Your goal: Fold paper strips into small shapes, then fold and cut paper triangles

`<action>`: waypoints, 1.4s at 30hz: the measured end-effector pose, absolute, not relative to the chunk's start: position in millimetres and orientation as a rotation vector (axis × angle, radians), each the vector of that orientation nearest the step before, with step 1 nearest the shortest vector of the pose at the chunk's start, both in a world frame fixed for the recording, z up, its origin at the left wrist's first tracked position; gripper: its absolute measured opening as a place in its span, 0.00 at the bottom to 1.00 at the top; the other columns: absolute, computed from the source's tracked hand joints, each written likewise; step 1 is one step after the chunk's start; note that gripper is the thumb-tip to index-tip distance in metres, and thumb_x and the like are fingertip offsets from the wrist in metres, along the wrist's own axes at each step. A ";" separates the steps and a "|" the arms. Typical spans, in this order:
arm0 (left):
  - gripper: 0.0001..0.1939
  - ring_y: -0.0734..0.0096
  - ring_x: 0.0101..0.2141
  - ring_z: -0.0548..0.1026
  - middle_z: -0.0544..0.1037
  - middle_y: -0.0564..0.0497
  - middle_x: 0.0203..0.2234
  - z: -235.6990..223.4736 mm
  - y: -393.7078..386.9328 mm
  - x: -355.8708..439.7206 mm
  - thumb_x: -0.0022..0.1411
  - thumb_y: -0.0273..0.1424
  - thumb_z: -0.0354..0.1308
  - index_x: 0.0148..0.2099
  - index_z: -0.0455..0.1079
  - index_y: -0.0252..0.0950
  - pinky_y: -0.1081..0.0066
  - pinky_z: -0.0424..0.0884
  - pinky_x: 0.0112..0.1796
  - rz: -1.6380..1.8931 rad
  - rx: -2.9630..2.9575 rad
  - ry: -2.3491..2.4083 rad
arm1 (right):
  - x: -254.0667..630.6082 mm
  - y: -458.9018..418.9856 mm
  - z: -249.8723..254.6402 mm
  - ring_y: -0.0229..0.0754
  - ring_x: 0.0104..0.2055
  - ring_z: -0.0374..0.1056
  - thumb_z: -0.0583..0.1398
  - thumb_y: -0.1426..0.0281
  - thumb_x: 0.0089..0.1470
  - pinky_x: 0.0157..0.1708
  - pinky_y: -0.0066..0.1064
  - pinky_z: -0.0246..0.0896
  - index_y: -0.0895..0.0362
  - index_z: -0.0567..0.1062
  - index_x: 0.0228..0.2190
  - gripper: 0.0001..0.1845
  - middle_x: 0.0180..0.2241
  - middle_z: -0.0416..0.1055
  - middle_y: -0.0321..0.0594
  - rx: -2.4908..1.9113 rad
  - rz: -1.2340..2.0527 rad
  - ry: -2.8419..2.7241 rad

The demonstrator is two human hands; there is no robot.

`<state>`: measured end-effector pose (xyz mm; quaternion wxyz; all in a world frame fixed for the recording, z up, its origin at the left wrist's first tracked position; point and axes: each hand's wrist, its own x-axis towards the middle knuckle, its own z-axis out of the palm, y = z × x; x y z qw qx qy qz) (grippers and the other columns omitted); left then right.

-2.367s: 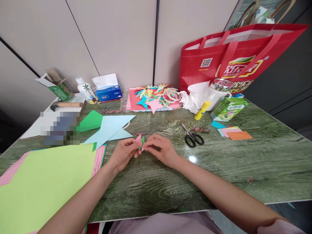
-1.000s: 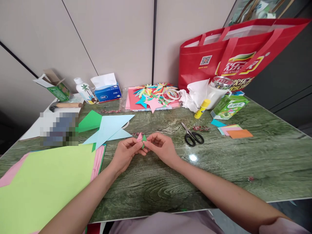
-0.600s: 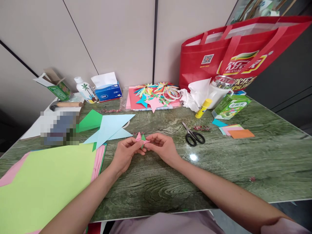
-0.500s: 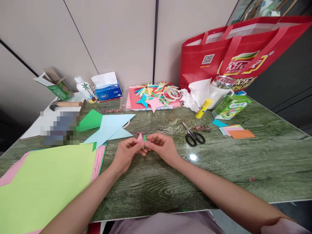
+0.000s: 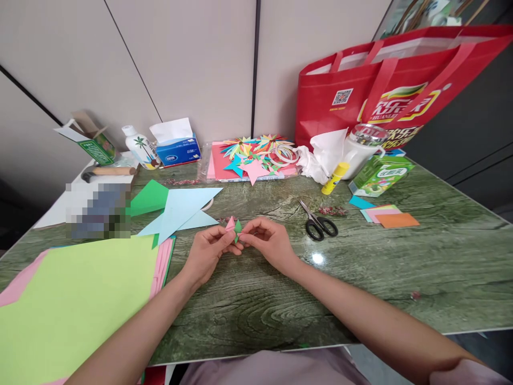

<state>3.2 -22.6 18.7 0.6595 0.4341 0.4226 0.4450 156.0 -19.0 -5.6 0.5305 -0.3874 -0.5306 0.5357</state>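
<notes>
Between my two hands, above the middle of the table, is a small pink and green folded paper piece (image 5: 237, 229) with pointed tips. My left hand (image 5: 209, 249) pinches its left side between thumb and fingers. From the right, my right hand (image 5: 269, 241) is closed with thumb and fingertips on the piece's right edge. My fingers cover part of the folds. To the right of my right hand lie black-handled scissors (image 5: 318, 222), blades pointing away.
Large light-blue paper (image 5: 182, 208) and a yellow-green sheet stack (image 5: 88, 299) lie left. Small coloured slips (image 5: 395, 218) sit right. Behind are folded paper stars (image 5: 254, 170), a yellow glue stick (image 5: 335, 178), a white mug (image 5: 356, 155), a green carton (image 5: 380, 176) and a red bag (image 5: 328, 117).
My right fingers have shifted slightly on the paper piece, and more of its green part shows. My left hand keeps its pinch in nearly the same place.
</notes>
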 end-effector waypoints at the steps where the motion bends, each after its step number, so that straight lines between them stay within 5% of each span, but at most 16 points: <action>1: 0.09 0.73 0.22 0.74 0.76 0.51 0.19 18.7 -22.6 3.2 0.48 0.32 0.64 0.24 0.71 0.31 0.74 0.70 0.27 1.006 0.981 0.952 | 156.5 -18.8 -5.9 0.36 0.26 0.66 0.65 0.63 0.41 0.28 0.29 0.65 0.57 0.72 0.25 0.11 0.25 0.70 0.36 -0.929 1.252 -1.288; 19: 0.08 0.77 0.17 0.70 0.75 0.52 0.17 21.6 -21.4 0.8 0.49 0.32 0.64 0.29 0.71 0.32 0.76 0.64 0.22 0.963 1.058 1.039 | 168.1 -15.4 -8.9 0.39 0.34 0.69 0.57 0.73 0.53 0.34 0.30 0.64 0.56 0.74 0.32 0.05 0.31 0.72 0.42 -0.712 0.582 -1.859; 42: 0.08 0.79 0.18 0.67 0.73 0.52 0.17 18.7 -20.5 -2.5 0.50 0.32 0.63 0.30 0.72 0.31 0.78 0.64 0.21 0.864 1.112 0.978 | 170.0 -14.1 -0.8 0.37 0.28 0.66 0.57 0.69 0.54 0.30 0.29 0.62 0.56 0.74 0.27 0.08 0.26 0.71 0.40 -0.727 0.728 -1.911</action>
